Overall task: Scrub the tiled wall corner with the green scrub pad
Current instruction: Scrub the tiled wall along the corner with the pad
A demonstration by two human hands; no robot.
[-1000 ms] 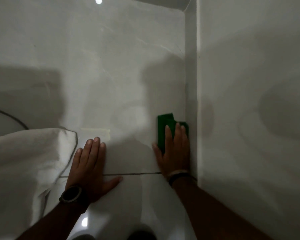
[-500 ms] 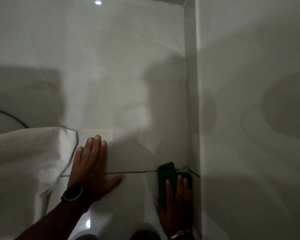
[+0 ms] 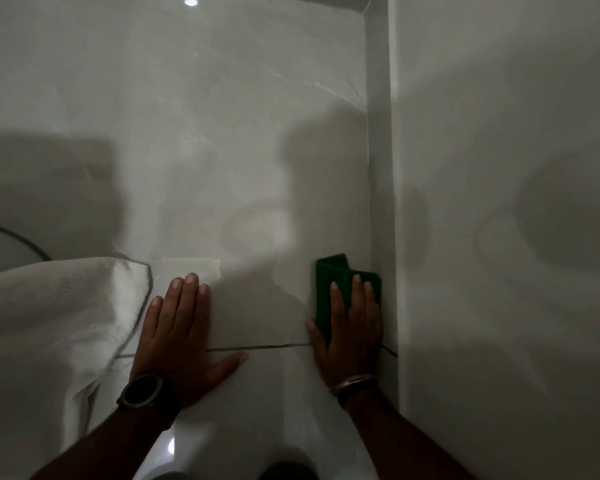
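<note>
Two bare hands lie flat on the pale tiled wall [image 3: 243, 140]. The right hand [image 3: 349, 332] is spread open, fingers straight and pointing up, pinning the green scrub pad [image 3: 329, 271] against the tile rather than gripping it. The pad stands with its long axis running up the wall, its top edge clear above the fingertips, its right edge just beside the wall corner [image 3: 381, 202]. Its lower part is hidden under the palm, so its full length cannot be told; the top looks folded or stepped, though the dim light makes that unclear. The left hand [image 3: 181, 337] is also fully open and holds nothing — palm on the tile, thumb stretched toward the pad, well apart from it. A dark watch [image 3: 142, 393] sits on the left wrist, a thin bangle [image 3: 352, 380] on the right. A dark grout line [image 3: 257, 347] runs level between the two hands and passes under both. Left of the left hand hangs a white towel [image 3: 49, 323], cut off by the frame edge.
</note>
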